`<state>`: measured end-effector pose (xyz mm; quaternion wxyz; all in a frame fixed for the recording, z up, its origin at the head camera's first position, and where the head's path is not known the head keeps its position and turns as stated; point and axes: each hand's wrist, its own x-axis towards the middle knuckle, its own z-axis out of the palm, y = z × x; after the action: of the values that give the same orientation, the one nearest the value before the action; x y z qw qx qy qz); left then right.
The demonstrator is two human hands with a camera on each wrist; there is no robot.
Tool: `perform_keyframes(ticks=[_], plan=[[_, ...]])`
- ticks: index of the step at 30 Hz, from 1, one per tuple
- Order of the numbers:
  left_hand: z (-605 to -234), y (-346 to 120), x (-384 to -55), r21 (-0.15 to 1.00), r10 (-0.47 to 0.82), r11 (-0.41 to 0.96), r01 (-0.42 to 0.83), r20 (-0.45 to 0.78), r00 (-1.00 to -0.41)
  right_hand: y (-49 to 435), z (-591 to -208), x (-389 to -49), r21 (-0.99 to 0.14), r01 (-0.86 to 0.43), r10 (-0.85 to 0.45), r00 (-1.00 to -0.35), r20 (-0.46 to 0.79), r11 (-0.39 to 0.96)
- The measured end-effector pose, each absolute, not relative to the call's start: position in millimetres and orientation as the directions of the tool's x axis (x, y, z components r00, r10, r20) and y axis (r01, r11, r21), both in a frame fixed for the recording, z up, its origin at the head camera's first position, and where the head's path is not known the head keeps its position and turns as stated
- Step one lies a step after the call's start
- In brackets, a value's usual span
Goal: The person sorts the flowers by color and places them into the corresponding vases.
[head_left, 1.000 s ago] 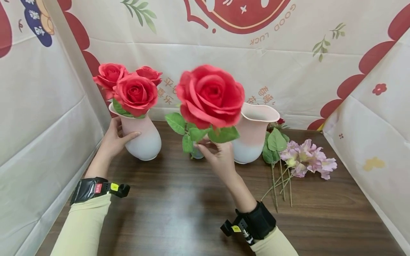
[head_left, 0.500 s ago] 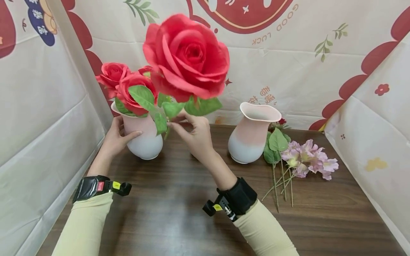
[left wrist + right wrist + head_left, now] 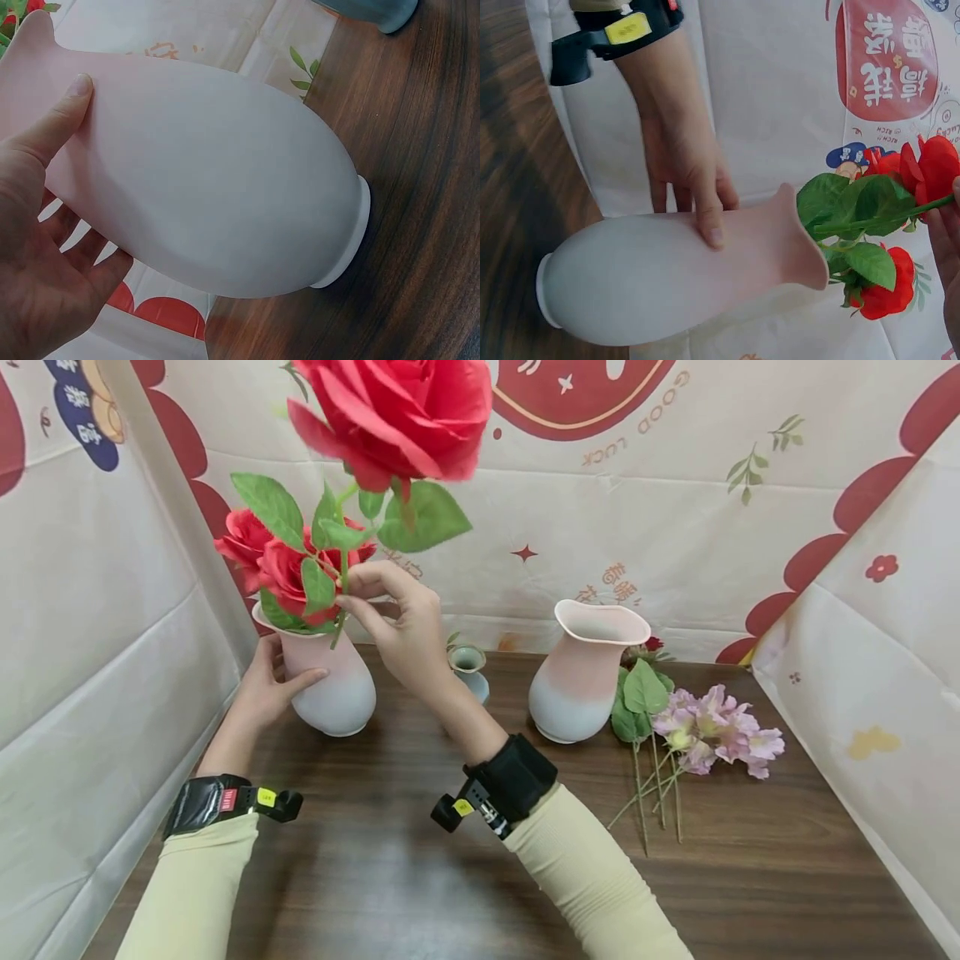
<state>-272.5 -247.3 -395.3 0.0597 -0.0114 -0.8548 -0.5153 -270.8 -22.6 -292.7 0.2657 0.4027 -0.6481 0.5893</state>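
My left hand [image 3: 264, 687] grips the neck of a pink-to-white vase [image 3: 337, 697] at the left, its thumb across the front. In the left wrist view that thumb lies on the pale wall of the vase [image 3: 217, 172], with fingers around the far side. Several red roses [image 3: 288, 568] stand in this vase. Above its mouth, my right hand [image 3: 408, 631] pinches the green stem of a large red rose [image 3: 408, 418]. The stem's lower end hangs free in front of the vase's rim. In the right wrist view the right hand [image 3: 946, 255] shows only at the edge.
A small blue-green vase [image 3: 468, 672] stands behind the right forearm. Farther right is a second pink-to-white vase [image 3: 573, 681]. Beside it lie lilac flowers [image 3: 720, 731] and green leaves [image 3: 645, 689] on long stems. Printed cloth walls [image 3: 675, 518] enclose the brown table [image 3: 360, 877].
My right hand has carried the large rose leftward and upward, from the middle of the table to above the left vase. The left hand stays on that vase.
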Motion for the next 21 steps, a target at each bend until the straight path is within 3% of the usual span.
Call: perform_keyframes(ticks=[7, 15, 21], plan=[[-397, -253, -272, 0.875, -0.046, 0.477, 0.086, 0.122, -0.991, -43, -275, -280, -0.565, -0.825, -0.200, -0.557, 0.806, 0.023], [-398, -253, -272, 0.874, -0.044, 0.477, 0.096, 0.133, -0.990, -60, -282, -294, -0.550, -0.828, -0.250, -0.558, 0.791, 0.109], [-397, -250, -270, 0.881, -0.046, 0.464, 0.093, 0.129, -0.991, -68, -286, -302, -0.571, -0.769, -0.360, -0.639, 0.680, 0.289]])
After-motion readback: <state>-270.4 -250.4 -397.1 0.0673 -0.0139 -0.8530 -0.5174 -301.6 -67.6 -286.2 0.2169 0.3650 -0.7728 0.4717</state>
